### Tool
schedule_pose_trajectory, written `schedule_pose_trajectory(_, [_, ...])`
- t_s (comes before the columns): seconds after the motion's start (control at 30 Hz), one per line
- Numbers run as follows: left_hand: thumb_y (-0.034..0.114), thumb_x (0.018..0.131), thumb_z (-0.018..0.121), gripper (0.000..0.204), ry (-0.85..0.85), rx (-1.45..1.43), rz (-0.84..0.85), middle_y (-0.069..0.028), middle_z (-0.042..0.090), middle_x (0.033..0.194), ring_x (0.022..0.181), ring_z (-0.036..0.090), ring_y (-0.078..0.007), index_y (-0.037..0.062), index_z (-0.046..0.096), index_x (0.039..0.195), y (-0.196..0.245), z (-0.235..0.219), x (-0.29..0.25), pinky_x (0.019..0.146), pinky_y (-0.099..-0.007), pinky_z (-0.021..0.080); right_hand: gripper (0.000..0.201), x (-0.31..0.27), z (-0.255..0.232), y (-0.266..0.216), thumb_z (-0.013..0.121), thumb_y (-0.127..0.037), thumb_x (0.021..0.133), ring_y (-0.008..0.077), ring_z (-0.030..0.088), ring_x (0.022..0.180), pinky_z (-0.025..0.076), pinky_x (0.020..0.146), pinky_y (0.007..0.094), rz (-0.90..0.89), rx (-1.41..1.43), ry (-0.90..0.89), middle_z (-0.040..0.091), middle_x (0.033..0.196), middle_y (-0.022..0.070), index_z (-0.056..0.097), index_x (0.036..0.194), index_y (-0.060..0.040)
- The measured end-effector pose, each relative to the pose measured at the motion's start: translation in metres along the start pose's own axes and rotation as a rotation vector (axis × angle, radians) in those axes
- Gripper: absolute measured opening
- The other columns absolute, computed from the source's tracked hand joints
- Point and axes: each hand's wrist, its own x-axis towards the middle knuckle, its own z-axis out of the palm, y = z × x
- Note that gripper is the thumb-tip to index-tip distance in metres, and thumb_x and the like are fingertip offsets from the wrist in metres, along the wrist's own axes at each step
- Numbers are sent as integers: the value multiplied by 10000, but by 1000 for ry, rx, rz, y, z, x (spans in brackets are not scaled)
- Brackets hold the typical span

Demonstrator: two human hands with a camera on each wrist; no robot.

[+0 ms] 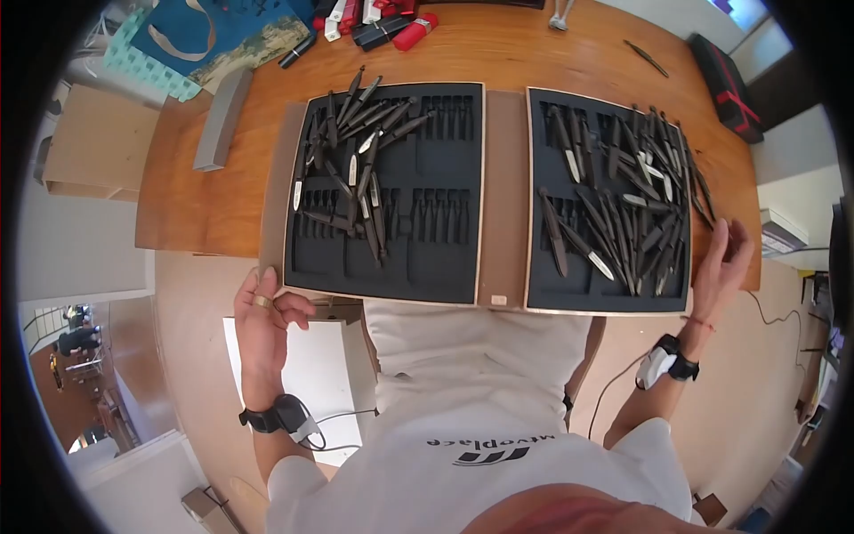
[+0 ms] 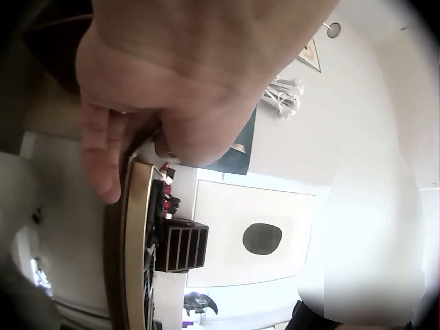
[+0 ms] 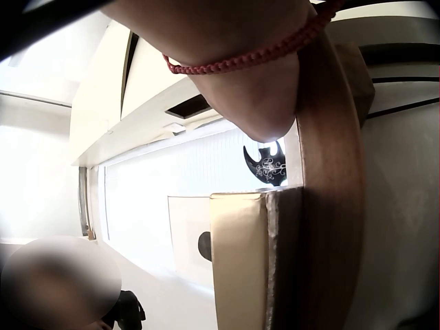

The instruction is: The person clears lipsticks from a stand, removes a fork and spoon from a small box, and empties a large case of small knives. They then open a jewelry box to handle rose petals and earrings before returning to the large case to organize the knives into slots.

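Note:
A wide brown case (image 1: 505, 196) lies unfolded at the table's front edge, with a black slotted foam tray (image 1: 382, 280) in its left half and another foam tray (image 1: 569, 289) in its right. Many dark, slim, pen-shaped pieces (image 1: 369, 191), some with white labels, lie loosely heaped across both trays. At the case's lower left corner my left hand (image 1: 265, 325) pinches the edge; in the left wrist view its thumb and fingers (image 2: 103, 158) are on opposite sides. Beside the right tray, my right hand (image 1: 722, 267) rests at the table edge, fingers loosely bent around nothing; its fingertips are hidden in the right wrist view.
Several dark pieces (image 1: 701, 187) lie on the wooden table (image 1: 196, 209) just right of the case. A long grey box (image 1: 224, 120) stands left. Behind are a blue bag (image 1: 222, 40), red and black small boxes (image 1: 414, 32), and a black box with red ribbon (image 1: 725, 87).

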Motion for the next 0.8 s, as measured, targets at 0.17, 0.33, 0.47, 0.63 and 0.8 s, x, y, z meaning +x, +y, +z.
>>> schedule_pose_trajectory(0.17, [227, 1161, 597, 209, 39, -2, 56, -41, 650, 836, 763, 789, -238, 23, 640, 1144, -1, 10, 3, 616, -299, 623, 425, -10, -3, -10, 650, -295, 1147, 206, 652, 1202, 515, 1062, 333, -51, 85, -89, 692, 1295, 160, 618, 1372, 64])
schedule_pose_trajectory(0.33, [215, 1159, 607, 226, 58, 36, 153, -40, 632, 877, 776, 791, -242, -9, 641, 1158, -7, 11, 0, 661, -296, 637, 402, -49, -19, -40, 554, -303, 1186, 215, 645, 1210, 497, 1075, 352, -108, 97, -139, 705, 1288, 151, 636, 1367, 46])
schedule_pose_trajectory(0.47, [225, 1164, 600, 255, 61, 95, 215, -43, 644, 891, 777, 791, -241, -26, 646, 1172, -9, 11, -3, 680, -298, 643, 427, -74, -30, -49, 554, -338, 1183, 233, 658, 1166, 505, 1047, 365, -107, 97, -64, 716, 1263, 168, 650, 1345, 45])
schedule_pose_trajectory(0.63, [217, 1173, 578, 239, -24, 122, 266, -70, 681, 897, 779, 790, -224, -9, 612, 1104, 2, 15, -14, 673, -281, 643, 429, -111, -23, -63, 576, -348, 1169, 237, 657, 1043, 528, 938, 380, -101, -38, -28, 721, 1193, 169, 656, 1307, 51])
schedule_pose_trajectory(0.8, [221, 1172, 578, 265, -38, 86, 406, -88, 700, 945, 785, 794, -232, -39, 629, 1179, 0, 17, -14, 699, -287, 652, 421, -108, -18, -63, 586, -338, 1163, 233, 665, 982, 537, 855, 397, -87, -30, -80, 733, 1136, 161, 650, 1303, 54])
